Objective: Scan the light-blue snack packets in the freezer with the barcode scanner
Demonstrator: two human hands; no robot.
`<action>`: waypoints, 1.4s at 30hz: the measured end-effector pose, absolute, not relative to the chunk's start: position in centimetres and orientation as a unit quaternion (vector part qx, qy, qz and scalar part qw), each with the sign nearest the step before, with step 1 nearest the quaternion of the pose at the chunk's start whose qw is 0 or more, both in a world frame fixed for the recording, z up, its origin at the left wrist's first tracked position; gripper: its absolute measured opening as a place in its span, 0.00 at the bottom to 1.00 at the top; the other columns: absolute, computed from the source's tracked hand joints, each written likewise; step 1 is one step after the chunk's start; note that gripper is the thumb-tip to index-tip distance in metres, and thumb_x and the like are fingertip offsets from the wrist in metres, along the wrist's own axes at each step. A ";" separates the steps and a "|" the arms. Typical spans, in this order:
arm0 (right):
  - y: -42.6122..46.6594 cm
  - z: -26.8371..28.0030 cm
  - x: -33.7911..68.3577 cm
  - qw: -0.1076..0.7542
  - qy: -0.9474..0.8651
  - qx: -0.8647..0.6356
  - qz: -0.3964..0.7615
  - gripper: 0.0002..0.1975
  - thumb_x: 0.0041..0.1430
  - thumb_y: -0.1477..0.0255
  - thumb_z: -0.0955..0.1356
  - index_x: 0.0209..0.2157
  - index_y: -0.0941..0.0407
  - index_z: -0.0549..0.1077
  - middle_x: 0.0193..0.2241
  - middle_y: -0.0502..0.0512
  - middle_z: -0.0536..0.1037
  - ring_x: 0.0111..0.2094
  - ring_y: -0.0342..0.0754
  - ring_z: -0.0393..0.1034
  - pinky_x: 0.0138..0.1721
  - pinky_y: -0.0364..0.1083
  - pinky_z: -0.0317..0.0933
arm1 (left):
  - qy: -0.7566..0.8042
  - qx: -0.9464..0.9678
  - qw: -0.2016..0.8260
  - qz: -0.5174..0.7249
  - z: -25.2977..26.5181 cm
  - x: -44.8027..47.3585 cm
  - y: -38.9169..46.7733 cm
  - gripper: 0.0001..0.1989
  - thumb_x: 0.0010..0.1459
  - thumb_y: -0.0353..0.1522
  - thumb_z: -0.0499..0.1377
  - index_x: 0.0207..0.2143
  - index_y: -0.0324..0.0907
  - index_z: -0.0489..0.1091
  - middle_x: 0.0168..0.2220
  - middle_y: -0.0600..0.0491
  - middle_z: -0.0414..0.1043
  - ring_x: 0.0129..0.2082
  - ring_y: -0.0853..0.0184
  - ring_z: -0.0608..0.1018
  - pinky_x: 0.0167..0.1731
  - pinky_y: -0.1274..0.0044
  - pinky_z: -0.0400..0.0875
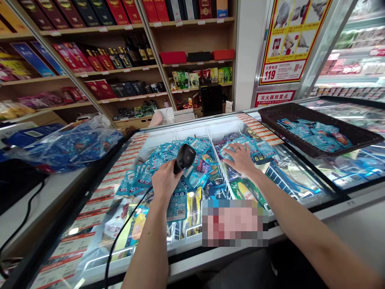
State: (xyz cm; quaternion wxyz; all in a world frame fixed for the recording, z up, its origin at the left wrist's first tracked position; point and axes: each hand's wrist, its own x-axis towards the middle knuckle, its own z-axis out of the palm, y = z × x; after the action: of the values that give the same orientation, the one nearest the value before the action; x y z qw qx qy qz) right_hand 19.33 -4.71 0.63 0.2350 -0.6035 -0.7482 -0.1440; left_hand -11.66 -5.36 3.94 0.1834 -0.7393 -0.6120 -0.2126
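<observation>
My left hand is wrapped round the handle of a black barcode scanner, whose head points away over the freezer. A black cable runs from it down toward the front. Many flat blue packets lie spread beneath and around the scanner on the chest freezer's glass top. My right hand reaches over a second group of blue packets, fingers spread and resting on or just above them. Whether its fingertips pinch any packet is not clear, but no packet is lifted.
A brown plastic basket holding more blue packets stands at the right on the freezer. On the left counter lies a clear plastic bag with blue packs. White wire dividers and frozen goods show through the glass. Stocked shelves stand behind.
</observation>
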 end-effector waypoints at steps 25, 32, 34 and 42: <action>-1.6 -0.1 14.2 0.185 -0.832 -0.509 -0.119 0.27 0.66 0.59 0.51 0.61 0.55 0.57 0.60 0.55 0.60 0.63 0.52 0.49 0.63 0.60 0.36 | -0.682 -0.657 0.156 -0.281 5.2 -13.4 -5.5 0.20 0.55 0.42 0.55 0.48 0.44 0.67 0.39 0.46 0.74 0.42 0.58 0.75 0.34 0.73 0.65; 1.3 -1.0 12.3 0.149 -0.863 -0.481 -0.049 0.30 0.64 0.55 0.51 0.63 0.53 0.54 0.63 0.52 0.54 0.63 0.54 0.48 0.58 0.55 0.50 | -0.681 -0.655 0.158 -0.286 5.5 -13.2 -5.8 0.17 0.55 0.41 0.55 0.46 0.45 0.68 0.39 0.48 0.74 0.41 0.59 0.75 0.32 0.74 0.63; 1.1 -0.9 12.6 0.160 -0.870 -0.465 -0.043 0.27 0.65 0.56 0.52 0.59 0.52 0.60 0.60 0.53 0.61 0.61 0.53 0.53 0.58 0.54 0.50 | -0.679 -0.659 0.156 -0.284 5.5 -13.2 -5.8 0.17 0.55 0.41 0.55 0.46 0.45 0.68 0.39 0.49 0.74 0.41 0.59 0.75 0.32 0.74 0.63; -1.7 -1.1 14.8 0.296 -0.811 -0.505 -0.010 0.21 0.65 0.58 0.55 0.42 0.56 0.71 0.42 0.57 0.74 0.45 0.48 0.67 0.48 0.47 0.59 | -0.657 -0.688 0.155 -0.267 5.3 -12.8 -5.9 0.18 0.55 0.41 0.55 0.46 0.44 0.67 0.41 0.47 0.74 0.43 0.59 0.75 0.33 0.74 0.64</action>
State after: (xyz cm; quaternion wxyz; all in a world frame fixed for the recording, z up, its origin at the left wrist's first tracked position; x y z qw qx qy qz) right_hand 14.83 -1.67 -1.05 0.2958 -0.5050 -0.8108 -0.0098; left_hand -12.84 -5.94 5.30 0.1546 -0.6882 -0.6565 -0.2674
